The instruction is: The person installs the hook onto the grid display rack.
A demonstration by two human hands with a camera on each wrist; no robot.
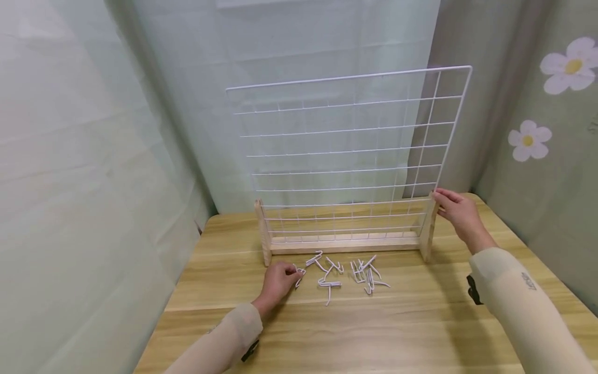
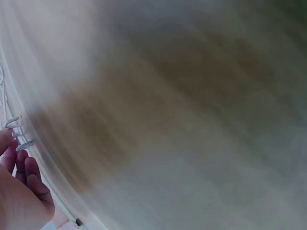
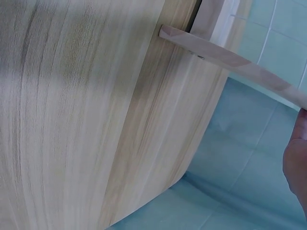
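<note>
Here | left hand (image 1: 277, 281) pinches hook (image 1: 302, 271) | right hand (image 1: 459, 212) pinches post (image 1: 427, 235) | sleeve lettering (image 1: 529, 281) illegible

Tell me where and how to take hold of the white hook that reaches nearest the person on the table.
Pinch the white hook by its slim prong, probably best from the near side: the prong juts that way, away from the other hooks, while the wider crosspiece lies closer to them.
</note>
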